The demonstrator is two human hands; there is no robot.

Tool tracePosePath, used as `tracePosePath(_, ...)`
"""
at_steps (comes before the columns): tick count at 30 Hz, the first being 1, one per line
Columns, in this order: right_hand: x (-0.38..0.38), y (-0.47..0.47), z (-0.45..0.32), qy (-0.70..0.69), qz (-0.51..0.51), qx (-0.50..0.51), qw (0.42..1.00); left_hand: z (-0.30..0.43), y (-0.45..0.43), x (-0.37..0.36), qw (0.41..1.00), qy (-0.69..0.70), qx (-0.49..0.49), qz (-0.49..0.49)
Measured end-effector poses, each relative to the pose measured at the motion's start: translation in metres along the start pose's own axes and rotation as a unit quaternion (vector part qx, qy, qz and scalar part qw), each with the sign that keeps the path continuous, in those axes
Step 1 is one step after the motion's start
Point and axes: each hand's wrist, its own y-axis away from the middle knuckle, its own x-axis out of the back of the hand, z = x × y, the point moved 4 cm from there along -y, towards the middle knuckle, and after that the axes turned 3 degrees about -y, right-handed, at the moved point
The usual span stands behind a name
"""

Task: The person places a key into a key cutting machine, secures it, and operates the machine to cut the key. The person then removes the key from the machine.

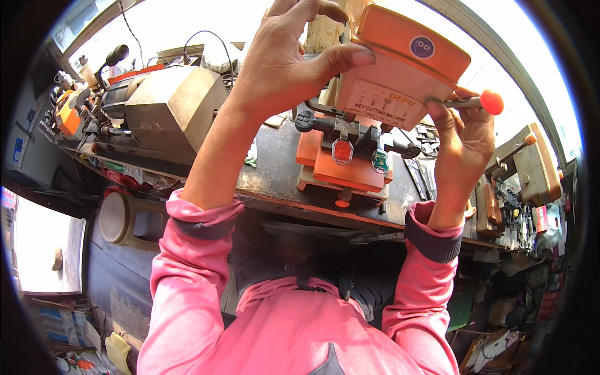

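An orange and pale DEFU key cutting machine [403, 61] stands on the dark workbench in front of me. My left hand [290, 65] is at the housing's upper left, fingers apart, with its thumb against the front. My right hand [464, 136] is closed around the base of the lever [466, 102], which ends in an orange-red knob; its thumb lies by the housing's lower right corner. Below the housing, a red-headed key [342, 151] and a green-headed key [379, 160] sit side by side in the black clamps [354, 133]. The cutter is hidden behind the housing.
To the left is a boxy metal machine [173, 103] with a motor. Another key machine [534, 164] stands at the right, near hanging tools. Slim metal tools [417, 178] lie on the workbench [272, 168]. A beige plastic stool [124, 218] is below the left side.
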Motion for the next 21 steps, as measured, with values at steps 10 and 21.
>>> tracePosePath(10, -0.001, 0.001, 0.000, -0.015, 0.002, -0.006, 1.000, 0.004, 0.000, 0.000, 1.000, -0.014, 0.025, 0.001)
tracePosePath(21, -0.001, 0.001, -0.001, -0.005, 0.005, 0.005, 1.000, 0.003, 0.001, -0.001, 1.000, 0.002, -0.009, 0.021)
